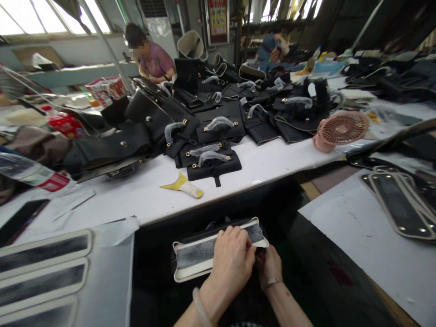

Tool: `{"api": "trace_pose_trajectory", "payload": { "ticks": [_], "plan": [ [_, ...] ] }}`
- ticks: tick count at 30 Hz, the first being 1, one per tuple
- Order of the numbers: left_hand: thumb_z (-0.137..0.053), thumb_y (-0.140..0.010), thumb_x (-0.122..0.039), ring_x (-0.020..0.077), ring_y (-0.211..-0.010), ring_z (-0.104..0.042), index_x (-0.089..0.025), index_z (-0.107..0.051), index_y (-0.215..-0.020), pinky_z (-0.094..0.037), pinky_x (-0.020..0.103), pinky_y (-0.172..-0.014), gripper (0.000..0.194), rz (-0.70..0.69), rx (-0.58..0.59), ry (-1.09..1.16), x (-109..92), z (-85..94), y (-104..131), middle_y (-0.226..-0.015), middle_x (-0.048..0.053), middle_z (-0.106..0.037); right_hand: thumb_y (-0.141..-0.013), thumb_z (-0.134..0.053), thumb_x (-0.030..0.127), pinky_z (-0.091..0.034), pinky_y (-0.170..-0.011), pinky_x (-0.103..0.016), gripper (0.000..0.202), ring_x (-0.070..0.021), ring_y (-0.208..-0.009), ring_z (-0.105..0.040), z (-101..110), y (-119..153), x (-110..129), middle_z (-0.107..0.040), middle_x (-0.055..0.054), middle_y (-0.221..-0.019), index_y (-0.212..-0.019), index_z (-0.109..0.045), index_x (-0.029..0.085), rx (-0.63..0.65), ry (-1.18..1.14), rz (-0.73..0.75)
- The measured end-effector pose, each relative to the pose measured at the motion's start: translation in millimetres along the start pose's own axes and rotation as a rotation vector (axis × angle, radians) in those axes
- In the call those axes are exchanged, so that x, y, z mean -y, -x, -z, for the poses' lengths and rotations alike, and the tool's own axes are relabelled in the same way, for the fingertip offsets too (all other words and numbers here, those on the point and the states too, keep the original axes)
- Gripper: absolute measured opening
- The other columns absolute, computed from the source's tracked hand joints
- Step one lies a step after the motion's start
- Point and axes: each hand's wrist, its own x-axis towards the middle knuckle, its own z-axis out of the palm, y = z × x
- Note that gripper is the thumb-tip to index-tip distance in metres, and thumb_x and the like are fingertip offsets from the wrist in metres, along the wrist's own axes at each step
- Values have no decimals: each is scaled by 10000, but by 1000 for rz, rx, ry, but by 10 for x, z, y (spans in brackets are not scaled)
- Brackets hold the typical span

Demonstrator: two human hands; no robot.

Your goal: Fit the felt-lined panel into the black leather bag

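A dark bag lies in front of me, its long grey base panel (197,252) facing up and framed by pale folded edges. My left hand (233,252) rests across the panel, its fingers curled closed at the right end. At that end's corner, my right hand (271,265) is also closed, gripping the bag's dark side. The fingertips of both hands are partly hidden, and whether a small tool is between them I cannot make out. Most of the bag's body disappears into the dark gap below the table.
Black bags with wrapped handles (218,123) are heaped on the white table (272,165). A yellow-and-white scraper-like piece (184,185) lies near its edge. A pink fan (340,129) stands right. Pale-edged strips lie on the left board (112,268) and right board (384,254). A person (155,59) sits beyond.
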Motion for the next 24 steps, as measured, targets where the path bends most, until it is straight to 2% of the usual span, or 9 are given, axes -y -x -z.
{"api": "trace_pose_trajectory", "payload": {
  "ticks": [2,4,6,8,9,12,16,20,24],
  "plan": [
    [-584,-879,-219,217,-851,-543,-210,-557,-785,-337,367,-755,98,-13,-20,-22,-7,-4,16,-844,15,-626,-980,-491,493,-556,-784,-423,363,-210,-815,-643,192,170,57,-648,-63,-918,-1040,-615,157,-120,42,31],
    [-581,-888,-220,216,-848,-546,-208,-559,-789,-344,362,-754,103,-27,-42,-50,-16,-7,26,-848,16,-629,-962,-522,459,-508,-929,-457,305,-253,-964,-639,349,389,175,-665,-86,-1021,-1029,-649,189,-145,95,207],
    [-575,-899,-224,217,-849,-551,-205,-562,-796,-350,356,-746,106,-36,-65,-76,-26,-14,36,-857,20,-634,-958,-546,316,-478,-1000,-419,220,-249,-1092,-613,409,575,294,-651,-72,-1168,-1122,-664,226,-79,205,570],
    [-559,-913,-220,217,-849,-554,-202,-566,-806,-358,350,-736,109,-45,-89,-92,-35,-28,57,-863,25,-635,-958,-503,159,-487,-1003,-401,366,-238,-1178,-580,372,670,358,-604,-69,-1290,-1303,-588,247,-16,359,912],
    [-544,-922,-212,216,-843,-554,-200,-566,-809,-362,350,-736,116,-51,-101,-100,-37,-37,75,-863,27,-635,-955,-476,107,-490,-1006,-415,460,-243,-1221,-555,333,683,363,-571,-79,-1344,-1391,-514,248,-4,435,1015],
    [-493,-944,-181,215,-842,-545,-199,-567,-816,-374,364,-781,149,-72,-146,-125,-23,-61,164,-864,28,-629,-949,-450,68,-467,-1036,-497,580,-283,-1315,-475,223,648,305,-504,-114,-1428,-1501,-369,226,-22,601,1093],
    [-498,-954,-190,213,-858,-541,-211,-580,-808,-361,368,-792,168,-70,-197,-100,63,-40,310,-864,22,-631,-949,-471,94,-443,-1056,-533,625,-302,-1333,-457,146,647,254,-503,-127,-1438,-1536,-297,214,-59,712,1100],
    [-540,-936,-165,198,-834,-553,-217,-597,-789,-349,361,-785,166,-44,-234,-25,165,11,391,-836,9,-642,-955,-510,146,-451,-1046,-525,621,-307,-1322,-466,37,732,302,-515,-126,-1424,-1536,-302,218,-84,720,1088],
    [-565,-916,-129,196,-812,-551,-213,-597,-780,-336,362,-779,163,-31,-279,0,217,32,426,-805,-2,-637,-961,-509,140,-456,-1019,-520,573,-319,-1292,-486,-92,784,312,-547,-165,-1370,-1511,-346,138,-140,722,1153]
  ]
}}
